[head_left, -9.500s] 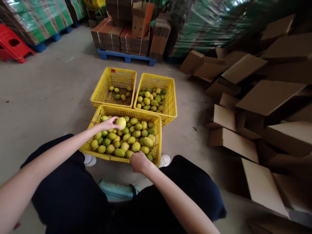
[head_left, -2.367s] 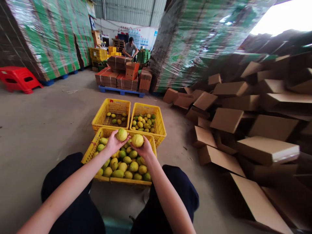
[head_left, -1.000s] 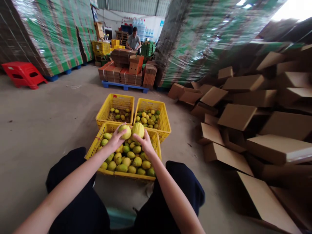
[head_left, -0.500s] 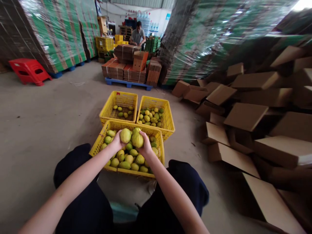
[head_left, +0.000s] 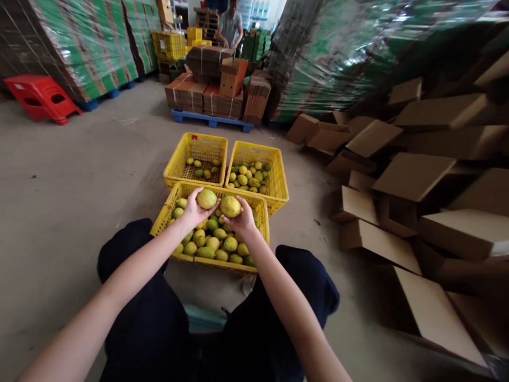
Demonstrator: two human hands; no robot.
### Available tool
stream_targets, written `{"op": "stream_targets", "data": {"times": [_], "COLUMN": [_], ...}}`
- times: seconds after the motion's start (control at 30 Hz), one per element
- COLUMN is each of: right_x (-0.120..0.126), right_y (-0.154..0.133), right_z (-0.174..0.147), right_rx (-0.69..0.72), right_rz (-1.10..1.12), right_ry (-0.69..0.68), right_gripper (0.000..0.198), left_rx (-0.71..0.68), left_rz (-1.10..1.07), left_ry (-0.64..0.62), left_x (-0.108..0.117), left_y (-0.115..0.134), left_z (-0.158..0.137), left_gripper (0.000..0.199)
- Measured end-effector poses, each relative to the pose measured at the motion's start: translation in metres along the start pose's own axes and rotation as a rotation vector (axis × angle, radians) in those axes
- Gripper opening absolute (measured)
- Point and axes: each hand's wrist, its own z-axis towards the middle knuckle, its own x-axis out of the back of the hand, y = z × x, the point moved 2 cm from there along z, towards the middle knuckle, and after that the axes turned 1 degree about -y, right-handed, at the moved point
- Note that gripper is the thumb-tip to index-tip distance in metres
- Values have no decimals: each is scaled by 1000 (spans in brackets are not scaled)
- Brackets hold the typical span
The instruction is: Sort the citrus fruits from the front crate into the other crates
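Observation:
My left hand (head_left: 198,209) holds an oval yellow-green fruit (head_left: 207,199), which looks like a large lemon. Its fingers curl around the underside. Close beside it, my right hand (head_left: 243,216) grips a second yellow-green fruit (head_left: 230,207) between thumb and fingers. Both are raised over the near yellow crate (head_left: 222,267), where many similar fruits (head_left: 213,243) in green and yellow lie piled. Behind it two more yellow crates touch its far side. The left one (head_left: 175,172) has several fruits on its bottom; the right one (head_left: 278,185) carries a larger heap.
Open cardboard boxes (head_left: 413,175) lie jumbled on the right. Ahead, a blue pallet (head_left: 212,121) bears bundled flat cartons (head_left: 222,103), with a person (head_left: 230,29) standing behind. A red stool (head_left: 42,98) and wrapped green stacks (head_left: 87,48) are at left.
The right-hand fruit has turned from upright, pear-like, to a rounder side. The hands have spread slightly apart, each still holding its fruit. The view has tipped downward a little.

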Motion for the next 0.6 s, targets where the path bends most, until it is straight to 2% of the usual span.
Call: {"op": "stream_targets", "data": {"times": [0.13,0.2,0.27,0.33,0.4,0.47,0.53,0.6], "right_x": [3,2,0,-2,-5,-7,-9,-10], "right_y": [1,0,-2,-4,-8,-16,-25,-34], "right_z": [0,-1,-2,-5,-8,-12,-17,-24], "right_rx": [-179,-199,-214,-210,-138,28,244,432], "right_rz": [113,178,232,229,161,54,-90,-255], "right_ry": [32,32,56,105,142,147,117,66], "right_gripper": [35,37,39,36,32,39,54,65], "left_rx": [12,112,235,268,115,-174,-451,-594], "left_rz": [4,45,114,206,307,425,536,606], "left_ry": [-37,-24,-19,-37,-82,-165,-260,-330], "left_x": [4,7,9,8,4,-2,-8,-10], "left_y": [-1,-2,-4,-6,-5,-1,4,7], "left_z": [4,6,7,6,3,-2,-9,-15], "left_gripper": [23,30,45,56,48,41,59,70]}}
